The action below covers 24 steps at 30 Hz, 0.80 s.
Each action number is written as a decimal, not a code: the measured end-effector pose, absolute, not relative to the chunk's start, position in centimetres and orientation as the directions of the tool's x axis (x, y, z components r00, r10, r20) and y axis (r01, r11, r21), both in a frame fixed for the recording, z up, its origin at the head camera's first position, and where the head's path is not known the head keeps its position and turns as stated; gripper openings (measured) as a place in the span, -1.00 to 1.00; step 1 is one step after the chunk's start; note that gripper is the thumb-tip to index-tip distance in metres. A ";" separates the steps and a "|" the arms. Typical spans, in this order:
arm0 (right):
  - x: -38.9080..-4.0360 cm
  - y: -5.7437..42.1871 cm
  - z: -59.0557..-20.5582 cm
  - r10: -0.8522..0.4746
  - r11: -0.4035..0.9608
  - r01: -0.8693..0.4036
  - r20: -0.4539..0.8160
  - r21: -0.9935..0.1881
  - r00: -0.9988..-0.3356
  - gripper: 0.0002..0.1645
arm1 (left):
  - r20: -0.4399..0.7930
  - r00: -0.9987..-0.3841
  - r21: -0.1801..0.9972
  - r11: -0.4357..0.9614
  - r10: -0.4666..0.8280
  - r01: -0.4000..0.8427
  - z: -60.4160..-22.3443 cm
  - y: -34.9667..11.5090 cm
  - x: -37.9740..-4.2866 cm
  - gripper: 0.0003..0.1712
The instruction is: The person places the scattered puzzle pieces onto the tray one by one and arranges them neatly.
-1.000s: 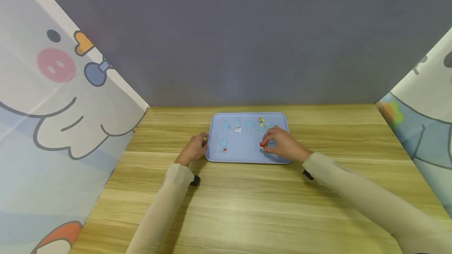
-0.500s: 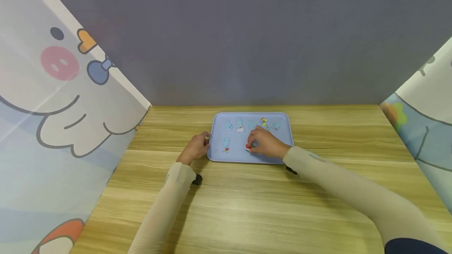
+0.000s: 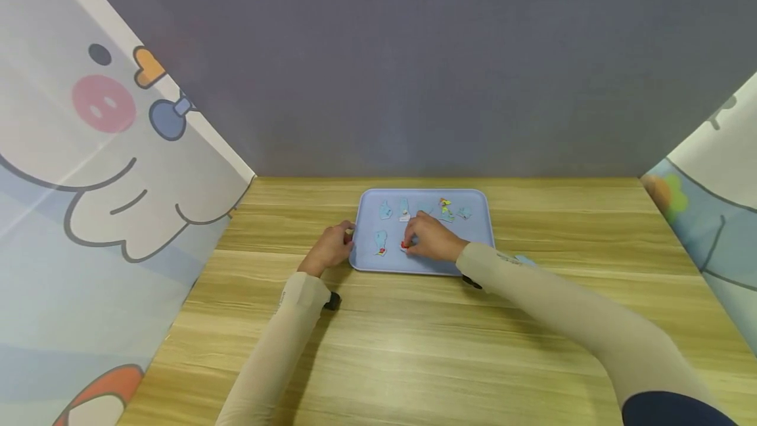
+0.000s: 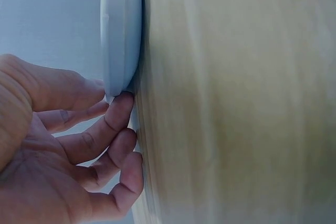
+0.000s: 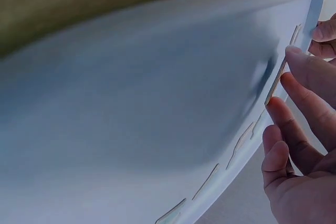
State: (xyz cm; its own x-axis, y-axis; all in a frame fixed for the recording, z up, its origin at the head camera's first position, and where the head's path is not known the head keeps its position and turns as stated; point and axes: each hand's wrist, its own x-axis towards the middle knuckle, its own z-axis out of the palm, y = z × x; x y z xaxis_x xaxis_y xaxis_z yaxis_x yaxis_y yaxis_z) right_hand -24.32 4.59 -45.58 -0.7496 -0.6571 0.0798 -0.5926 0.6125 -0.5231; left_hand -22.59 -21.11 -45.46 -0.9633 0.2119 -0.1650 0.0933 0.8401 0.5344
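On the table lies a lavender-blue tray (image 3: 476, 235) with several thin, flat puzzle pieces on it. My left hand (image 3: 332, 247) holds the tray's left edge; in the left wrist view the thumb and index finger (image 4: 119, 111) pinch its rim. Over the tray's middle my right hand (image 3: 436, 238) pinches a puzzle piece with red on it (image 3: 405, 246). The right wrist view has this piece (image 5: 275, 82) tilted between thumb and fingertips, its printed face mostly hidden. Just left of it lies a blue piece with a red and yellow end (image 3: 381, 242).
Along the tray's far side is a row of pale blue pieces, among them a piece with yellow figures (image 3: 446, 210). A light blue scrap (image 3: 524, 260) shows behind the right sleeve. A grey wall (image 3: 414, 84) stands behind the wooden table (image 3: 384, 347).
My right hand has carried the red-printed piece leftward across the tray, toward the piece at the lower left. My left hand has stayed at the tray's edge.
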 end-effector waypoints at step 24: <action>-24.3 3.9 -45.9 -0.621 0.641 -0.541 0.045 -0.545 -0.782 -0.90 | -0.158 -0.961 0.530 0.840 0.229 0.113 -45.4 -21.4 -22.6 -0.54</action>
State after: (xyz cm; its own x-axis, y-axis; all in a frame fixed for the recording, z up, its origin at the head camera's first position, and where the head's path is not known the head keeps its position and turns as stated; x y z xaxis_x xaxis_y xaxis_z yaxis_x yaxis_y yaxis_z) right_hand -24.28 3.85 -45.93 -0.7822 -0.6214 0.0450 -0.5407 0.6412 -0.5446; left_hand -22.59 -21.40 -45.41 -0.9606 0.2289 -0.1578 0.1131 0.8402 0.5304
